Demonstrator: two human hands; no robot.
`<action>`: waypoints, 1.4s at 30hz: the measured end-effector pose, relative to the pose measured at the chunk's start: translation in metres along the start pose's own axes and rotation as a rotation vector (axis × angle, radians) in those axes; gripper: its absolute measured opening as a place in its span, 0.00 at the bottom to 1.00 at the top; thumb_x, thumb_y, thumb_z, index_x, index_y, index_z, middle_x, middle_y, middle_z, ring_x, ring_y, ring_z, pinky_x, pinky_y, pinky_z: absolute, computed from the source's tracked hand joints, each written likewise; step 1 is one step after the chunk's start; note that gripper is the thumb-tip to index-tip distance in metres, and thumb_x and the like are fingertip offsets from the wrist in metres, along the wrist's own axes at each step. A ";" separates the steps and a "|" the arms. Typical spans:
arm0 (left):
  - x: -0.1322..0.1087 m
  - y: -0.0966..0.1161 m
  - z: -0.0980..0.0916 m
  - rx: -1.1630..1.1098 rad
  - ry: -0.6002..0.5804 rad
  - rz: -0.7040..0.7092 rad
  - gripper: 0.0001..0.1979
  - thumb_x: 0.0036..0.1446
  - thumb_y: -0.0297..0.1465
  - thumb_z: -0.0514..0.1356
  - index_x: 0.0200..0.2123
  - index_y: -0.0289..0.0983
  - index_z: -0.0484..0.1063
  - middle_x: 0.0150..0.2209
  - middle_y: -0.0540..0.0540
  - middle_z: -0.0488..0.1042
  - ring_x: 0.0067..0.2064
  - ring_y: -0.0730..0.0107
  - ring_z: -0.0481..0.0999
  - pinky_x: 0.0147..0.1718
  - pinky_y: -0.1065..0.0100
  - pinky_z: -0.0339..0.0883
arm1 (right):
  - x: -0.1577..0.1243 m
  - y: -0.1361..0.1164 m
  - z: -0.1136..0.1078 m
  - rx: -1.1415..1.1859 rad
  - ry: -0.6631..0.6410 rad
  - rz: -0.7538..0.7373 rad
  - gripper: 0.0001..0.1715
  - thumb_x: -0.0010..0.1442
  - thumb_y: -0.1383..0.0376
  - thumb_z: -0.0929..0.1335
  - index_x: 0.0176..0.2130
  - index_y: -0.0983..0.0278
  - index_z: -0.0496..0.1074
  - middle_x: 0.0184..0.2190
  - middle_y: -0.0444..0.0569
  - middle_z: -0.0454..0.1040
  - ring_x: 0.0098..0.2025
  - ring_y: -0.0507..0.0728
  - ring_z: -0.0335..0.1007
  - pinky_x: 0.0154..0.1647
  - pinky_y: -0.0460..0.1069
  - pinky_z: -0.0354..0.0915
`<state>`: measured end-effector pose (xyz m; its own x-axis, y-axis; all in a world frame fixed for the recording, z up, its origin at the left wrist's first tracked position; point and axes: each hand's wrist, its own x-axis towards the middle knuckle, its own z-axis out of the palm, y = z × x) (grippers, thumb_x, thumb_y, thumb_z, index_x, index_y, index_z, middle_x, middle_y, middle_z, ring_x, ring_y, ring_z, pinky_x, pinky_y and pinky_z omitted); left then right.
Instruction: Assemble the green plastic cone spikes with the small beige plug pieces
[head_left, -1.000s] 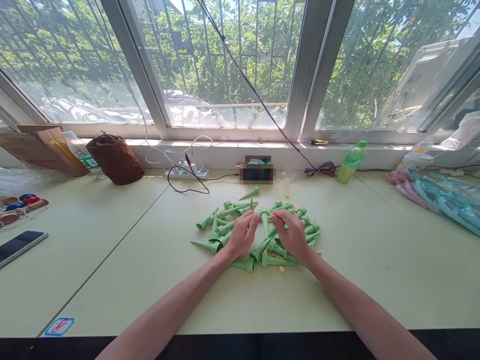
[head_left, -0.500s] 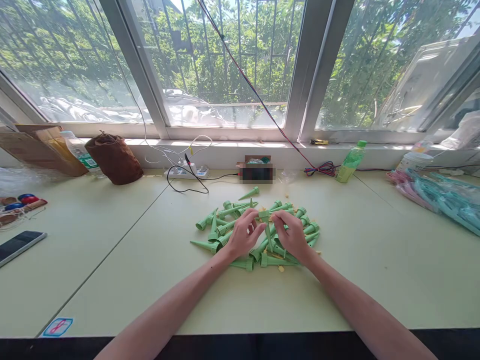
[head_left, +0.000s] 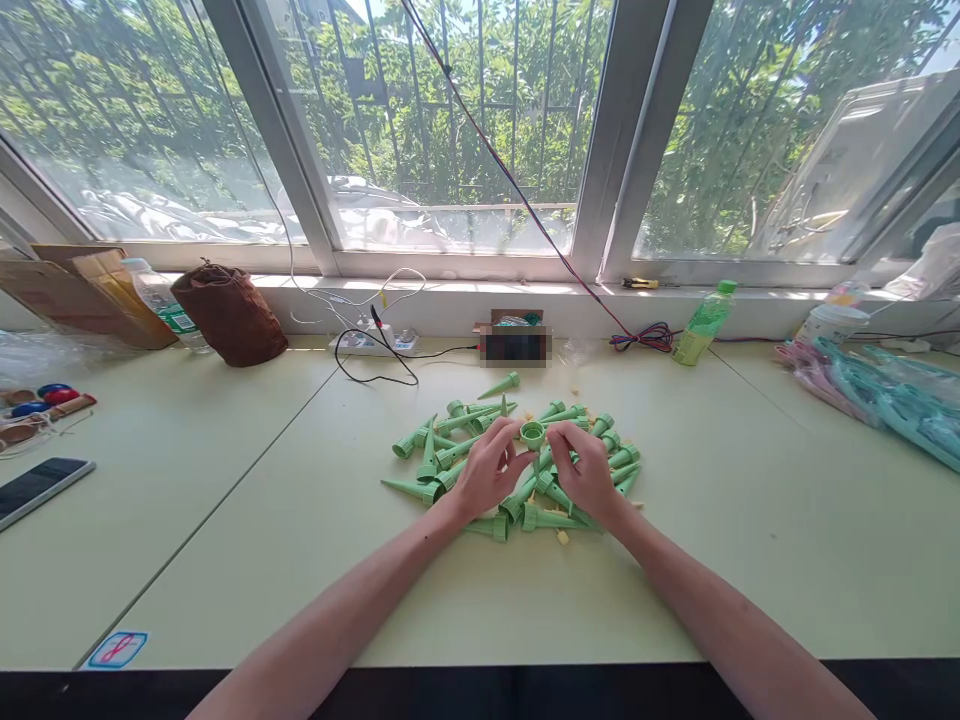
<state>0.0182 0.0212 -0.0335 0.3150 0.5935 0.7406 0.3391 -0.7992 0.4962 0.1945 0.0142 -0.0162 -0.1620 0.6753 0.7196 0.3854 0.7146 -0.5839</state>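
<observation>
A heap of green plastic cone spikes lies in the middle of the pale table, with small yellowish bits among them. My left hand and my right hand are both closed in a pinch on one green spike, held above the heap. Its round open cup end faces me and its tip points away and down. Both forearms reach in from the near edge.
On the sill side stand a power strip with cables, a small box, a green bottle and a brown pouch. A phone lies at the left. Plastic bags of teal parts lie at the right.
The spike held between both hands has turned: it hung tip down, and its open cup end now faces me. My hands stay over the heap.
</observation>
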 end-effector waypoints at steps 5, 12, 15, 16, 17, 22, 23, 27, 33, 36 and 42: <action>-0.002 -0.001 -0.001 0.059 0.009 0.070 0.18 0.66 0.28 0.55 0.58 0.41 0.63 0.43 0.43 0.69 0.28 0.77 0.66 0.26 0.73 0.66 | 0.001 -0.001 0.000 0.003 0.012 -0.017 0.15 0.70 0.64 0.59 0.31 0.61 0.64 0.21 0.41 0.62 0.22 0.51 0.56 0.25 0.46 0.56; -0.003 -0.004 -0.001 0.165 0.013 0.088 0.18 0.68 0.28 0.51 0.60 0.43 0.62 0.47 0.42 0.68 0.29 0.78 0.69 0.31 0.72 0.68 | 0.000 0.001 0.002 -0.054 0.054 -0.025 0.15 0.70 0.64 0.60 0.31 0.62 0.66 0.22 0.42 0.66 0.23 0.51 0.59 0.26 0.46 0.58; -0.001 -0.003 0.000 0.137 0.041 -0.046 0.15 0.69 0.31 0.51 0.58 0.39 0.62 0.44 0.43 0.69 0.28 0.77 0.68 0.30 0.72 0.67 | 0.000 0.000 0.002 -0.094 0.138 -0.004 0.14 0.70 0.65 0.60 0.32 0.62 0.67 0.23 0.42 0.67 0.23 0.51 0.59 0.27 0.46 0.59; 0.000 -0.002 0.001 0.117 0.056 -0.096 0.13 0.69 0.33 0.50 0.54 0.37 0.65 0.42 0.44 0.70 0.28 0.77 0.67 0.30 0.71 0.66 | 0.000 0.000 0.002 -0.101 0.161 0.003 0.13 0.70 0.65 0.60 0.33 0.62 0.68 0.23 0.42 0.67 0.23 0.50 0.59 0.27 0.46 0.59; 0.002 -0.001 0.001 0.093 0.065 -0.140 0.12 0.70 0.35 0.49 0.48 0.36 0.67 0.38 0.45 0.70 0.27 0.76 0.67 0.30 0.71 0.66 | 0.000 0.000 0.002 -0.105 0.172 0.004 0.13 0.70 0.65 0.61 0.33 0.62 0.68 0.23 0.42 0.67 0.24 0.50 0.59 0.27 0.45 0.59; 0.006 0.004 -0.001 -0.117 -0.020 -0.336 0.28 0.71 0.45 0.41 0.25 0.36 0.64 0.20 0.50 0.65 0.23 0.73 0.64 0.27 0.70 0.62 | 0.000 0.002 0.002 -0.064 0.076 -0.074 0.12 0.70 0.67 0.60 0.34 0.61 0.67 0.25 0.43 0.67 0.26 0.51 0.61 0.30 0.46 0.60; 0.006 0.005 -0.002 -0.168 -0.037 -0.380 0.29 0.70 0.47 0.41 0.24 0.36 0.63 0.18 0.51 0.64 0.22 0.74 0.63 0.25 0.70 0.60 | 0.000 0.002 0.003 -0.052 0.042 -0.089 0.12 0.70 0.67 0.60 0.33 0.61 0.67 0.26 0.44 0.67 0.27 0.52 0.61 0.30 0.46 0.60; 0.006 0.005 -0.002 -0.270 -0.056 -0.465 0.28 0.67 0.50 0.45 0.24 0.36 0.62 0.19 0.52 0.61 0.21 0.76 0.62 0.21 0.72 0.58 | -0.001 0.002 0.005 -0.015 -0.020 -0.098 0.12 0.70 0.67 0.60 0.34 0.61 0.67 0.27 0.44 0.66 0.28 0.52 0.60 0.31 0.47 0.60; 0.005 0.005 -0.003 -0.254 -0.087 -0.361 0.19 0.67 0.44 0.51 0.33 0.35 0.67 0.29 0.50 0.65 0.25 0.76 0.66 0.22 0.73 0.62 | 0.000 0.003 0.004 -0.011 -0.013 -0.054 0.12 0.70 0.67 0.61 0.32 0.62 0.66 0.25 0.44 0.66 0.27 0.52 0.60 0.30 0.46 0.58; 0.004 0.004 -0.002 -0.200 -0.072 -0.264 0.12 0.66 0.39 0.55 0.41 0.35 0.67 0.36 0.47 0.66 0.28 0.76 0.68 0.22 0.75 0.64 | 0.001 0.004 0.004 -0.016 -0.011 -0.028 0.13 0.69 0.66 0.61 0.32 0.62 0.66 0.25 0.43 0.67 0.25 0.51 0.59 0.28 0.46 0.58; 0.000 -0.001 0.001 -0.092 -0.044 -0.106 0.09 0.63 0.32 0.58 0.45 0.37 0.65 0.41 0.45 0.66 0.27 0.80 0.68 0.19 0.77 0.62 | 0.002 0.007 0.003 -0.026 -0.028 -0.005 0.13 0.68 0.66 0.62 0.31 0.63 0.67 0.24 0.43 0.67 0.24 0.51 0.58 0.27 0.45 0.57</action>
<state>0.0191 0.0220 -0.0342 0.3215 0.6769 0.6622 0.2905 -0.7361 0.6114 0.1945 0.0211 -0.0197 -0.1892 0.6770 0.7112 0.4077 0.7131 -0.5703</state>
